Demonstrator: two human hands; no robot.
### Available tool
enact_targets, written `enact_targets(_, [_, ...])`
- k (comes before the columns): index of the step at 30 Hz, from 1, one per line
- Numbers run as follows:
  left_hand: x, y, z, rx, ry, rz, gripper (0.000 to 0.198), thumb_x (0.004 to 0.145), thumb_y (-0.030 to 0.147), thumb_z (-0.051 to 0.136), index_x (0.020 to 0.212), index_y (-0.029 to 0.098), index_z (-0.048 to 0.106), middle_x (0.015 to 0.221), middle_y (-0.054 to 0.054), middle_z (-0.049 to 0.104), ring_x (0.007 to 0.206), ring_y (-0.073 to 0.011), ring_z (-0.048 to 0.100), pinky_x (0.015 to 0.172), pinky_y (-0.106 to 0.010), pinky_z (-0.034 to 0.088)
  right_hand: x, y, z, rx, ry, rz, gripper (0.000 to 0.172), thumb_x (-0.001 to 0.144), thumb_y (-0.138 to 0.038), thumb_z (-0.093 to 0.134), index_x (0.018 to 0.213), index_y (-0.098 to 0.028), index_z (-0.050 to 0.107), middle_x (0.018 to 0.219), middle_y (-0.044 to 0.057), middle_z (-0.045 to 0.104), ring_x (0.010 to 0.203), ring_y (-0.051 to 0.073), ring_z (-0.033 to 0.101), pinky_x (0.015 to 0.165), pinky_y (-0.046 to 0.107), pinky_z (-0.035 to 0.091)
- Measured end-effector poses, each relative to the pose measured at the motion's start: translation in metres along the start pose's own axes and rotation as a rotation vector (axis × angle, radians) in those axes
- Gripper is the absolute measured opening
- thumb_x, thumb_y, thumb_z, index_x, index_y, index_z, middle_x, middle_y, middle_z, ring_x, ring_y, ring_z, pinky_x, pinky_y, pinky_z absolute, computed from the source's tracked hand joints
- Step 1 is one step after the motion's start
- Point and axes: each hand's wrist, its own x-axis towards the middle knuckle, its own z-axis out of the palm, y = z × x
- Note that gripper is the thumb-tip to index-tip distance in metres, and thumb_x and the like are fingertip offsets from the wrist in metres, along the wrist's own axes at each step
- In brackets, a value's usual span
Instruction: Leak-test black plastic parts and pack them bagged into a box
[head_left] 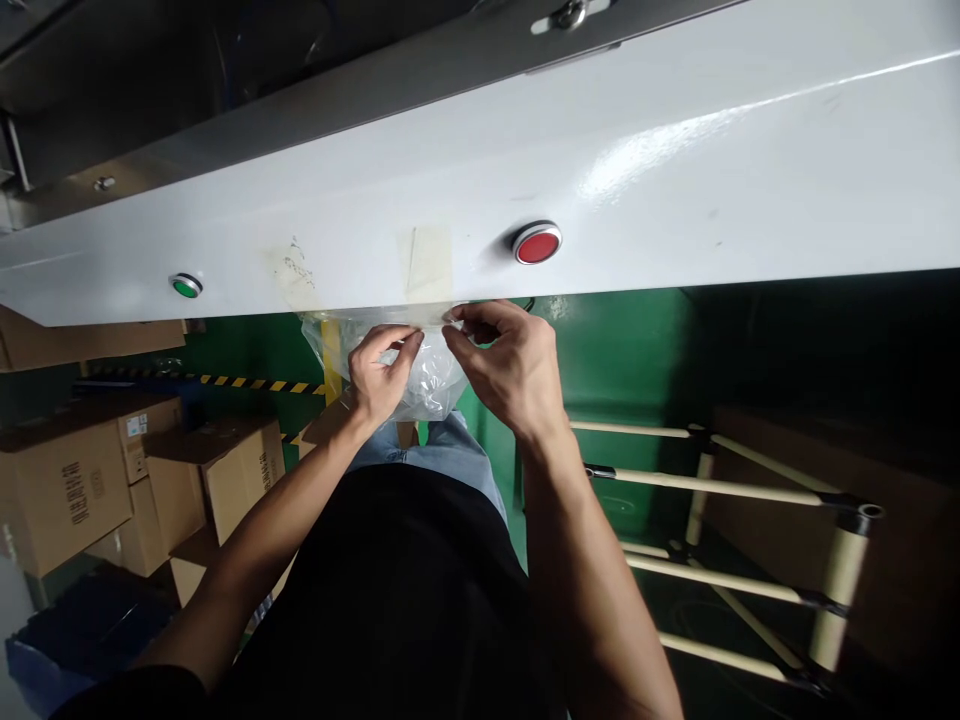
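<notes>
Hands: two. One clear, crinkled plastic bag (435,385) hangs just under the near edge of the long, glossy white panel (675,220). Your left hand (379,370) pinches the bag near its far side, thumb to forefinger; your right hand (517,365) is narrow beside it, though I cannot tell whether plastic sits in its grip. On the panel: one round green push button (186,286) left, one round red push button (538,243) right. Panel edge bounds you on the far side; rightward, glossy green floor (622,350) gives room before the cream-coloured pipe rack (720,487).
</notes>
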Motion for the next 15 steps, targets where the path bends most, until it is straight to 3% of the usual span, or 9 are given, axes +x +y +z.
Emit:
enact_targets(4, [0.007, 0.004, 0.004, -0.052, 0.008, -0.128, 0.014, 0.090, 0.035, 0.074, 0.085, 0.024, 0.081, 0.083, -0.002, 0.080, 0.076, -0.0175, 0.070, 0.075, -0.030, 0.056, -0.002, -0.001, 0.002, -0.039, 0.064, -0.050, 0.014, 0.082, -0.023, 0.062, 0.083, -0.020, 0.077, 0.079, 0.005, 0.070, 0.069, 0.017, 0.058, 0.071, 0.037, 0.051])
enact_targets(10, [0.008, 0.001, 0.007, -0.130, -0.011, -0.163, 0.015, 0.089, 0.037, 0.075, 0.088, 0.023, 0.082, 0.087, -0.002, 0.082, 0.079, -0.0171, 0.072, 0.076, -0.029, 0.056, -0.001, -0.004, 0.000, 0.014, -0.050, -0.001, 0.018, 0.081, -0.029, 0.072, 0.094, -0.018, 0.078, 0.080, 0.004, 0.068, 0.067, 0.016, 0.056, 0.067, 0.036, 0.049])
enact_targets(15, [0.012, -0.002, 0.012, -0.172, -0.001, -0.213, 0.021, 0.089, 0.042, 0.075, 0.082, 0.022, 0.080, 0.079, -0.002, 0.079, 0.074, -0.0158, 0.069, 0.073, -0.029, 0.054, -0.002, 0.005, 0.012, -0.181, 0.099, -0.104, 0.015, 0.090, -0.031, 0.067, 0.085, -0.021, 0.077, 0.075, 0.003, 0.067, 0.064, 0.015, 0.053, 0.066, 0.035, 0.044])
